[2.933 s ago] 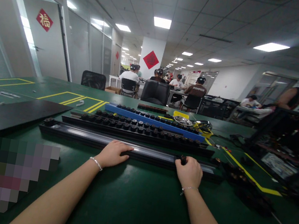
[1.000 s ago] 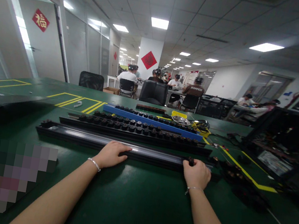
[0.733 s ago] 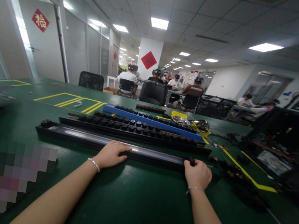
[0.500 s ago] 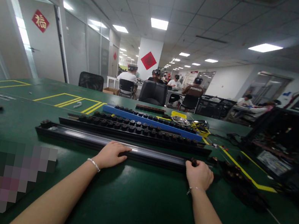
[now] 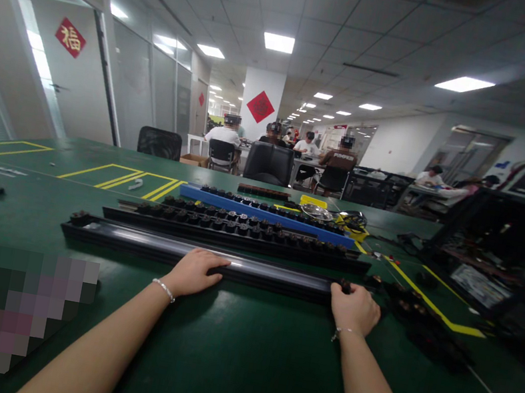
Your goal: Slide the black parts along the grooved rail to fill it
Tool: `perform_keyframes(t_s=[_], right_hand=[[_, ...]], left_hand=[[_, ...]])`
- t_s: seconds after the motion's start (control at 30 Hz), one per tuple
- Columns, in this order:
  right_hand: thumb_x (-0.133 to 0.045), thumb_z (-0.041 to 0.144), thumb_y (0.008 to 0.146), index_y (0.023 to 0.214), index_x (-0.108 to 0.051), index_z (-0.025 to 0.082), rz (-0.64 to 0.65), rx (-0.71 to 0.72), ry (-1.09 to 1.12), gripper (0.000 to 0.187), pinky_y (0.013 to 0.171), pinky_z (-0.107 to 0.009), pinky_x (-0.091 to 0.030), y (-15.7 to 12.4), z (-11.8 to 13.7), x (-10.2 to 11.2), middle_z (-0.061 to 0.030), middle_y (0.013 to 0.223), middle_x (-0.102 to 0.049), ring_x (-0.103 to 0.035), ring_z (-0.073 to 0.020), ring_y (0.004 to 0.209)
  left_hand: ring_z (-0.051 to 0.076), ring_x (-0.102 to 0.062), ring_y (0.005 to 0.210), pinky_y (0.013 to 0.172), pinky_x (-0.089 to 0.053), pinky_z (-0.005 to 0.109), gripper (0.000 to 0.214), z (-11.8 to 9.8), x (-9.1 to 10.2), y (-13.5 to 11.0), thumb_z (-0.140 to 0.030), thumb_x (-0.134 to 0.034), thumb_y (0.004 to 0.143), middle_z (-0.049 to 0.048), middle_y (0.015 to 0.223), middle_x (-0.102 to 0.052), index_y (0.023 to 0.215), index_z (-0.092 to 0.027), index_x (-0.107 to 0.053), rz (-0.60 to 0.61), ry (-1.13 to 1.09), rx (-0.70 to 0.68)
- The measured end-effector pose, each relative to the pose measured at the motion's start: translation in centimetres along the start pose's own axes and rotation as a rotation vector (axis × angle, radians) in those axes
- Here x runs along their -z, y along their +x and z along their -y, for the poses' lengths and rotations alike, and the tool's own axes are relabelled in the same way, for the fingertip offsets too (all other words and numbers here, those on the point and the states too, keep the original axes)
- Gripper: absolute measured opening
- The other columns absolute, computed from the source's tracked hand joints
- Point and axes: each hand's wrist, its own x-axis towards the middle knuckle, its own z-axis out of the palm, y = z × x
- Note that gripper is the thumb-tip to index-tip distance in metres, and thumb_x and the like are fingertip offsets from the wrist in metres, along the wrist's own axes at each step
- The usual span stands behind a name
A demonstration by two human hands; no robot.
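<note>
A long black rail (image 5: pixel 133 240) with a shiny strip along its top lies crosswise on the green table (image 5: pixel 232 367). My left hand (image 5: pixel 194 272) holds its near side around the middle, fingers over the top and thumb in front. At the right end, my right hand (image 5: pixel 356 309) is closed on a small black part (image 5: pixel 343 284) sitting at the rail; the fingers hide much of it. A similar black part (image 5: pixel 80 216) sits at the rail's left end.
Behind lie another black rail (image 5: pixel 235 238) and a blue rail (image 5: pixel 264 216), both with rows of black parts. Dark parts (image 5: pixel 423 320) lie to the right, near an open black case (image 5: pixel 485 256). A yellow tray (image 5: pixel 313 201) and a metal dish (image 5: pixel 316 213) stand farther back.
My right hand has shifted slightly to the right along the rail's end, together with the small black part. My left hand stays in place on the rail.
</note>
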Motion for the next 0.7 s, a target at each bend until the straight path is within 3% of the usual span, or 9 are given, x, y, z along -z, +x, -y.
perform_keyframes(t_s=[0.7], right_hand=[[-0.048, 0.045, 0.068, 0.080, -0.064, 0.015, -0.041, -0.046, 0.012, 0.036, 0.080, -0.040, -0.036, 0.45, -0.62, 0.26, -0.0128, 0.083, -0.062, -0.054, -0.0267, 0.081]], left_hand=[[0.019, -0.056, 0.106, 0.095, -0.036, 0.035, 0.039, -0.18, 0.06, 0.05, -0.036, -0.051, 0.080, 0.0009, 0.116, -0.063, 0.118, -0.029, -0.056, 0.003, -0.003, 0.008]])
